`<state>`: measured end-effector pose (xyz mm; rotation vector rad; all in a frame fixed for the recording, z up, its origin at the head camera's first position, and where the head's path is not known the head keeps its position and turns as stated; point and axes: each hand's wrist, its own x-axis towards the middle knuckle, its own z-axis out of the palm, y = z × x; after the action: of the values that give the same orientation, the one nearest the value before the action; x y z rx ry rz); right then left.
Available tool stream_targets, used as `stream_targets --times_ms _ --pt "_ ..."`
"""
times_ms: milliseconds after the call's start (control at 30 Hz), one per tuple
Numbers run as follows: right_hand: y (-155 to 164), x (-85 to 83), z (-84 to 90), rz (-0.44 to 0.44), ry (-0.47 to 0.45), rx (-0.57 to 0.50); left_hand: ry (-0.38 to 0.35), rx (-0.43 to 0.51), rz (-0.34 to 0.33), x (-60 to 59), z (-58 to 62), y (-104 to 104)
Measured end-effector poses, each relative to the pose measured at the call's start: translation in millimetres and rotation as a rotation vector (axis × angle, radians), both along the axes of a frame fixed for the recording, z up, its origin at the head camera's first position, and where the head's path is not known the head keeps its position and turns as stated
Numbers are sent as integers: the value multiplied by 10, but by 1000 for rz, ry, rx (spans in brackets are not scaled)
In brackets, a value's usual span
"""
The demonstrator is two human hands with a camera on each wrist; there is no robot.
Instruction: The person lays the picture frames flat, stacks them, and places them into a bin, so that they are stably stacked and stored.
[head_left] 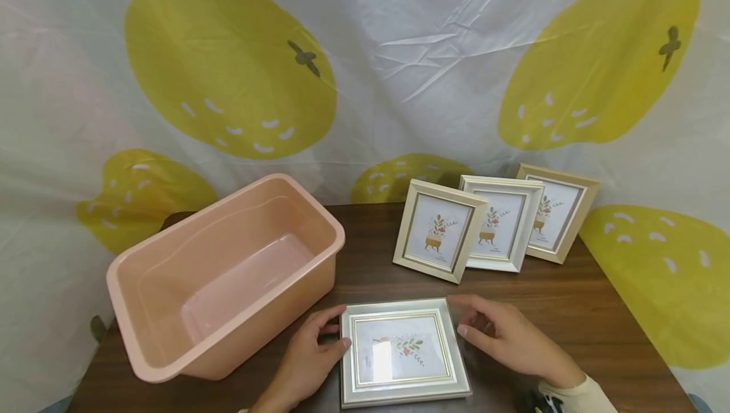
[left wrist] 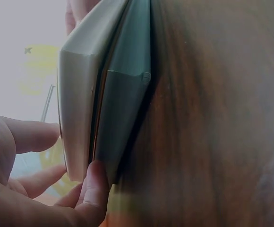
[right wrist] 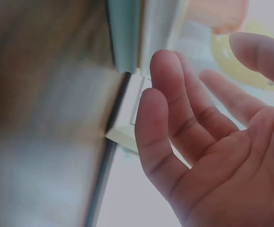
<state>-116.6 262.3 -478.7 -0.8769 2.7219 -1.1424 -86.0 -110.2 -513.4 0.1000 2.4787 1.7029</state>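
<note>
A silver picture frame (head_left: 402, 351) lies flat, face up, on the near edge of the dark wooden counter (head_left: 599, 311), between the 2 hands. It looks rigid and light, but its glazed front shines, so it is likely fragile and slick on the face. The 2 short side edges seem the safest hold, with fingers kept off the glass.

The left hand (head_left: 310, 353) touches the frame's left edge, thumb and fingers loosely curled toward it; the left wrist view shows a fingertip against the frame's corner (left wrist: 97, 184), not a firm grip. The right hand (head_left: 507, 337) rests open beside the right edge, fingers relaxed and apart, holding nothing.

Left of the frame stands a pink plastic tub (head_left: 171, 261). Further back, 3 framed prints (head_left: 495, 223) stand overlapping in a row against a lemon-print cloth (head_left: 228, 71).
</note>
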Motion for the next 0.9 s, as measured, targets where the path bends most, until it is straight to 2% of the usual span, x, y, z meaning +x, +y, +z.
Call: stream_targets --times_ms 267,433,900 --pt "15 -182 305 -36 124 -63 14 -74 15 -8 -1 5" --pt "22 -356 516 -78 216 -115 8 -77 5 -4 -15 9" --pt "-44 -887 857 -159 401 -104 19 -91 9 8 -25 23"
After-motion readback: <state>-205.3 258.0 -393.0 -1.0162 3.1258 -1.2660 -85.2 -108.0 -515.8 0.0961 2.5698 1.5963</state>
